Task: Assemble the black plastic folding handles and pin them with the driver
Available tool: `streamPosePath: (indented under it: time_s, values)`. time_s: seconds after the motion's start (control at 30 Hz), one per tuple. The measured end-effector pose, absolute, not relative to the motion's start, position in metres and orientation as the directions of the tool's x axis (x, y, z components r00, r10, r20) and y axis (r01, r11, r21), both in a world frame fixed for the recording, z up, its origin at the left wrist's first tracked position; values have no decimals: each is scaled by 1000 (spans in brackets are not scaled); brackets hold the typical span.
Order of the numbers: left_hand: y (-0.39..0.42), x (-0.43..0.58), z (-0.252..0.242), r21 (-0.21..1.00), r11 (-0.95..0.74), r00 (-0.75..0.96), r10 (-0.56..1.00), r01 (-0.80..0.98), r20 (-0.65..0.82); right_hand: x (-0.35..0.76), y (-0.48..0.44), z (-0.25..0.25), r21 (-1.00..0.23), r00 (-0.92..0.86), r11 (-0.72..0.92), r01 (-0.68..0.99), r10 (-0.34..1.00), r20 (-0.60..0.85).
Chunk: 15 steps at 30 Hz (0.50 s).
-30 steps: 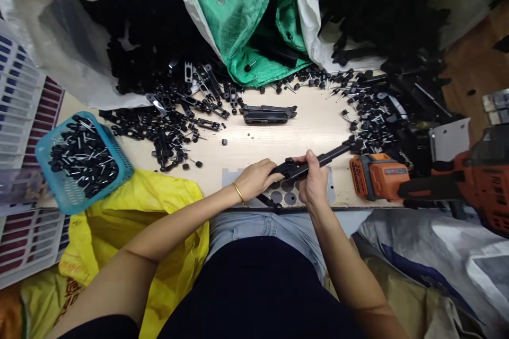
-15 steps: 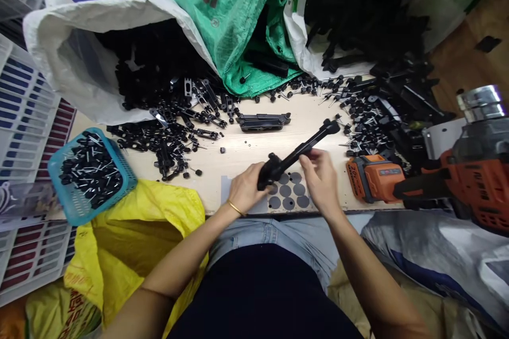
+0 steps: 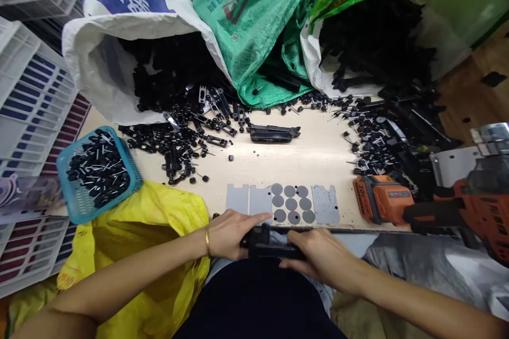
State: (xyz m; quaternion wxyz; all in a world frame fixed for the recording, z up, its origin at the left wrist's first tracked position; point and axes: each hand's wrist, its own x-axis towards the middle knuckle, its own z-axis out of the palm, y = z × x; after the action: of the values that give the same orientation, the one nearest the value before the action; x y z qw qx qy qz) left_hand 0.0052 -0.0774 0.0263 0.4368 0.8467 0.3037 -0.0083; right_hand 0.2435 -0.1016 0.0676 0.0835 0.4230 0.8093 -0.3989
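Both my hands hold a long black plastic part [image 3: 265, 246] level over my lap, just below the table's front edge. My left hand [image 3: 230, 232] grips its left end, with a gold bangle on that wrist. My right hand [image 3: 314, 255] wraps the right portion, hiding most of it. On the wooden table [image 3: 302, 156] lies another assembled black part [image 3: 273, 133], with grey pads and plates [image 3: 283, 202] near the front edge.
An orange cordless drill [image 3: 433, 207] lies at the right. A teal basket [image 3: 99, 172] of black pins sits at the left, above a yellow bag [image 3: 143, 238]. Sacks of black parts [image 3: 170, 71] line the back, with loose pins [image 3: 369, 137] spilled around. White crates [image 3: 27, 106] stand far left.
Both hands brought the black part from above the table's grey pads down toward my lap, turning it from slanted to level. The view tilted upward a little.
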Motion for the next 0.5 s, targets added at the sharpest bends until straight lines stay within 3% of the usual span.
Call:
streamPosePath:
  time_s: [0.07,0.13,0.23,0.3,0.4,0.5]
  values:
    - [-83,-2,37,890,-302,846,511,341,-151,237,-104,75,-769,-662,113,629,597,-454]
    - [-89,-4,48,963,-169,770,636,211,-57,226,-105,79,-876,-672,-64,478,616,-411]
    - [-99,7,59,987,-23,517,854,159,-64,209,-106,78,-931,-629,-241,273,688,-362]
    - [-100,17,61,997,28,388,920,76,-55,202,-105,74,-941,-597,-298,160,730,-332]
    - [-92,32,58,997,-73,273,959,-20,76,211,-95,62,-953,-509,-280,117,807,-300]
    - [-81,47,54,942,-329,207,928,62,311,233,-71,44,-957,-317,-227,182,908,-275]
